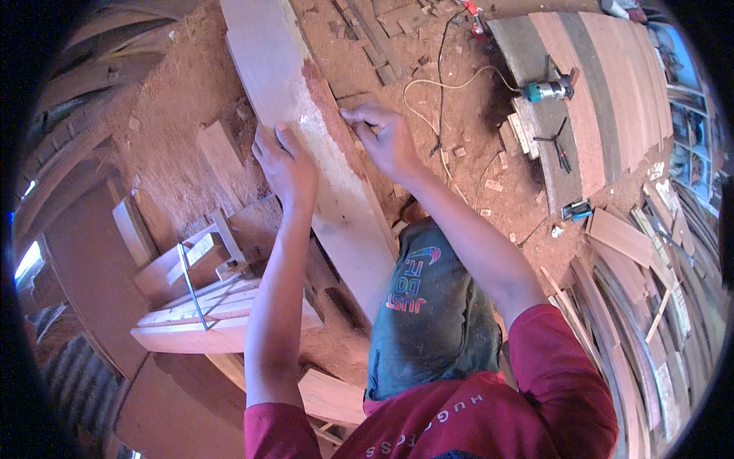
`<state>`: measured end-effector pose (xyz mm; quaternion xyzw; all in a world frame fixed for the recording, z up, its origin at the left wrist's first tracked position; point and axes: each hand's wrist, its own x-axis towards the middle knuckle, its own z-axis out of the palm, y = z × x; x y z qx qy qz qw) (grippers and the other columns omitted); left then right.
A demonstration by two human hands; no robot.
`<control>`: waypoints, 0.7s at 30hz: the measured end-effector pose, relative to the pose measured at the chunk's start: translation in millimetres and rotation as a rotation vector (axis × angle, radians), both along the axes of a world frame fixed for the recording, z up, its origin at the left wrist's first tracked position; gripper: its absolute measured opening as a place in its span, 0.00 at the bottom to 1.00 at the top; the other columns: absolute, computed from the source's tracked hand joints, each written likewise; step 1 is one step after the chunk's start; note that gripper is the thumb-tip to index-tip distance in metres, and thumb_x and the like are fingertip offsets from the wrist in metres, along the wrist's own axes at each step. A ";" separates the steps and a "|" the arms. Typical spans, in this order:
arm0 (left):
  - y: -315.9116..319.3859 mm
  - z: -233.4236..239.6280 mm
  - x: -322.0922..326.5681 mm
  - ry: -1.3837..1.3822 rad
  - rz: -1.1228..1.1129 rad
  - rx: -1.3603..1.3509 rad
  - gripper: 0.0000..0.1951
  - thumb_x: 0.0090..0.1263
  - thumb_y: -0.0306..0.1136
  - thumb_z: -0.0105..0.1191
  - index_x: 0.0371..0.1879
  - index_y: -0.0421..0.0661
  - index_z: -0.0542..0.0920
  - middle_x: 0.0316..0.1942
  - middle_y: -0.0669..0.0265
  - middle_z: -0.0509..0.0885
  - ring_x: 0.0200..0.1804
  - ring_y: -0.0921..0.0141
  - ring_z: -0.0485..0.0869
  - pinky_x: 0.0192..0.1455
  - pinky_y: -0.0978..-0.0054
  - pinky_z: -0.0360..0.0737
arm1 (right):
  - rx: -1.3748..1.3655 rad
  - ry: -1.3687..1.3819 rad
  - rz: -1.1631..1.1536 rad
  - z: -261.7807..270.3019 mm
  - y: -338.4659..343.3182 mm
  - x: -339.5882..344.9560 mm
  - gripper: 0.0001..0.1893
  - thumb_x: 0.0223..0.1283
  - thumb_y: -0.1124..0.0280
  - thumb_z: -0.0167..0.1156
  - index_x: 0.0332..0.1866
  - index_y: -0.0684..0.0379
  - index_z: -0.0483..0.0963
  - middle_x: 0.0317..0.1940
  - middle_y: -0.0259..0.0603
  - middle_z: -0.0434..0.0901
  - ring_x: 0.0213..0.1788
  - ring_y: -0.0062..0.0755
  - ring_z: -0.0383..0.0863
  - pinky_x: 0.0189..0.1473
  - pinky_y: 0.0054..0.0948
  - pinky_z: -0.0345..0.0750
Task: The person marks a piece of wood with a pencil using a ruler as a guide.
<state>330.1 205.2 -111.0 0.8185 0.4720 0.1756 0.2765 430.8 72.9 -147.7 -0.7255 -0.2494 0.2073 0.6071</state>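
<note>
A long, pale wooden plank runs in front of me, its right edge rough and reddish-brown. My left hand rests on the plank's left edge, the fingers over that edge. Beside the right edge, my right hand is curled with thumb and forefinger close together at the reddish strip. Whether something small is pinched there cannot be told. A knee in dark trousers is against the plank's near right side.
At right, a power tool with a cord lies on a panel of joined boards. Stacked boards fill the lower right. A handsaw-like metal frame rests on timber at left. Wood scraps and a cable lie on the sawdust-covered ground.
</note>
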 end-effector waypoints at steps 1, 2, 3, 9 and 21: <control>-1.9 1.5 0.2 -0.010 -0.001 -0.012 0.31 0.83 0.48 0.39 0.68 0.27 0.65 0.63 0.33 0.70 0.66 0.39 0.70 0.69 0.49 0.69 | 0.011 -0.058 -0.004 0.2 -1.7 -1.5 0.16 0.58 0.87 0.59 0.49 0.62 0.86 0.41 0.48 0.86 0.44 0.39 0.86 0.50 0.31 0.80; -4.1 -0.1 -4.4 0.012 0.000 -0.009 0.31 0.83 0.48 0.39 0.68 0.27 0.65 0.63 0.33 0.70 0.66 0.39 0.70 0.69 0.49 0.69 | 0.022 -0.117 -0.009 0.5 -2.5 -2.4 0.16 0.58 0.86 0.58 0.49 0.62 0.86 0.40 0.49 0.86 0.43 0.42 0.86 0.49 0.32 0.80; -1.8 -0.4 -3.6 0.022 -0.003 0.000 0.31 0.83 0.48 0.39 0.68 0.27 0.65 0.63 0.33 0.70 0.66 0.39 0.70 0.69 0.49 0.69 | 0.040 -0.187 -0.017 2.0 -0.3 2.4 0.16 0.59 0.85 0.58 0.49 0.61 0.86 0.39 0.49 0.85 0.42 0.44 0.86 0.48 0.34 0.80; 0.2 -6.1 -5.3 0.013 -0.001 0.032 0.31 0.84 0.48 0.39 0.68 0.28 0.65 0.63 0.34 0.70 0.66 0.39 0.71 0.68 0.49 0.69 | 0.064 -0.101 -0.016 4.4 -3.7 -7.6 0.15 0.59 0.87 0.60 0.48 0.62 0.86 0.40 0.46 0.86 0.44 0.37 0.86 0.48 0.31 0.80; -1.0 2.8 0.7 -0.002 0.009 -0.024 0.31 0.84 0.49 0.39 0.69 0.29 0.65 0.64 0.35 0.70 0.66 0.39 0.71 0.68 0.49 0.70 | 0.055 -0.116 -0.028 3.0 -2.6 -3.5 0.14 0.57 0.86 0.59 0.46 0.63 0.86 0.37 0.50 0.84 0.43 0.44 0.86 0.47 0.35 0.80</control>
